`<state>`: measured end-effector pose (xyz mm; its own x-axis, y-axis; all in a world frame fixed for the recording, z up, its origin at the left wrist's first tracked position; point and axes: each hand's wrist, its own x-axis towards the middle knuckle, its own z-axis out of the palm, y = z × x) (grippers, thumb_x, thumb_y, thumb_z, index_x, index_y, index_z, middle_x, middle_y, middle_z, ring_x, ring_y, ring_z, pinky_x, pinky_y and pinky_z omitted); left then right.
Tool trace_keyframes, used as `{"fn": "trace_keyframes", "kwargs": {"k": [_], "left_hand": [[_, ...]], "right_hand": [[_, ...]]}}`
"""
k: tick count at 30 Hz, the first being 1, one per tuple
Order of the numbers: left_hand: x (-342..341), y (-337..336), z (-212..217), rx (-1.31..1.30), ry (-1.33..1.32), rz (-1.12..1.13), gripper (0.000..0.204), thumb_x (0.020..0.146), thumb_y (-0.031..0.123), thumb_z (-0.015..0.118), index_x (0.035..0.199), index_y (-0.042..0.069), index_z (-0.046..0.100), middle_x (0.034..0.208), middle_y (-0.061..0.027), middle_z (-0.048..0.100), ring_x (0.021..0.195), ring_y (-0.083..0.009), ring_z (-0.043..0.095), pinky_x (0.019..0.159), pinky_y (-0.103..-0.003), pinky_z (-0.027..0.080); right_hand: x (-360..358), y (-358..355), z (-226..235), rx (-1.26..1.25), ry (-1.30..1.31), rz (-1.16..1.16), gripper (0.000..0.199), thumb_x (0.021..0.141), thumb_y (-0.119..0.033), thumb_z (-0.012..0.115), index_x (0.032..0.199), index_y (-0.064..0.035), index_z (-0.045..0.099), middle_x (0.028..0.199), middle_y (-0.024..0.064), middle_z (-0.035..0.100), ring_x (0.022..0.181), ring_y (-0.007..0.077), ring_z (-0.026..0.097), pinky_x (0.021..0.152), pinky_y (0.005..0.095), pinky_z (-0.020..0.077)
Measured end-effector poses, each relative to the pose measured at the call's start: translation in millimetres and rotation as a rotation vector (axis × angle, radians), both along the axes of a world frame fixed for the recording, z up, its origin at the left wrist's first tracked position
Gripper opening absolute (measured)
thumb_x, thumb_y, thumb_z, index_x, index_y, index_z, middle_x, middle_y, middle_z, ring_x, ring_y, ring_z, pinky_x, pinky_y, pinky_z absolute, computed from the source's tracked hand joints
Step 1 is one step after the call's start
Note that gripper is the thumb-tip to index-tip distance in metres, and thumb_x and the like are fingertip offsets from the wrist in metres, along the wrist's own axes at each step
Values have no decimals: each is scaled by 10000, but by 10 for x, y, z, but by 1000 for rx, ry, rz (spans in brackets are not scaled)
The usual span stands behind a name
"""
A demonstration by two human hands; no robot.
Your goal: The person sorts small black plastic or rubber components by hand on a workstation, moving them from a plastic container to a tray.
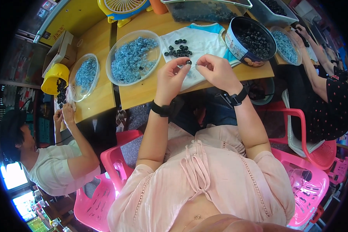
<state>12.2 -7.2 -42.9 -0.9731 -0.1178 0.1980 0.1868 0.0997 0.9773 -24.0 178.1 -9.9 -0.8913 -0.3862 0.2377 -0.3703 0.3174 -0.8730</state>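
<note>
Head view — left hand (171, 77) pinches bead (189, 62), right hand (217, 71) pinched closed — black beads (255, 43) in round tub (233, 46).

Beads (180, 52) black. Bits (127, 62) pale blue. Cloth (197, 36) white and turquoise. Tin (234, 47) light blue, partly brown. Bucket (50, 86) yellow. Fan (123, 5) yellow and blue. Blouse (224, 181) pale pink. Wristbands (161, 110) black. Chair (89, 208) bright pink. Co-worker's top (338, 104) black, pink-dotted.

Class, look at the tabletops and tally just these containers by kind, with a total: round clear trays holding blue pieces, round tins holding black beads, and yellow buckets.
Round clear trays: 3 (left tray, middle tray, right tray)
Round tin: 1
Yellow bucket: 1
Total: 5
</note>
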Motion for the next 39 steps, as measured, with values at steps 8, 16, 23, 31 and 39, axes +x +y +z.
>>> {"fn": "trace_keyframes", "kwargs": {"k": [8,16,23,31,39], "left_hand": [[2,-4,45,-211,149,-31,234,853,41,717,1087,50,711,921,-61,696,698,-120,577,649,-252,472],[3,-51,97,-325,251,-52,219,836,14,715,1052,46,706,955,-103,698,794,-212,648,670,-283,498],[16,-77,173,-414,344,-72,216,821,-5,716,1033,38,704,953,-117,692,836,-261,673,707,-322,536],[22,-83,181,-353,347,-72,205,819,-7,720,1020,34,710,957,-106,697,814,-238,667,690,-311,526],[38,-99,119,-70,114,-120,197,858,25,718,1055,26,714,870,-13,667,719,-79,562,648,-230,458]], "right_hand": [[-55,59,43,-211,-377,114,168,916,-173,654,922,-6,667,766,-4,636,623,48,533,543,218,418],[-53,45,36,-299,-529,174,157,925,-190,657,918,-33,651,767,-16,619,616,30,511,517,185,378],[-42,16,30,-291,-513,165,158,923,-193,662,909,-36,656,762,-22,609,618,27,504,513,182,366],[-62,34,8,-339,-633,233,155,955,-205,638,947,-50,635,777,-36,588,602,7,482,499,168,343],[-61,16,-7,-396,-621,213,190,949,-226,670,974,-40,642,768,-31,590,600,18,500,497,167,362]]}}
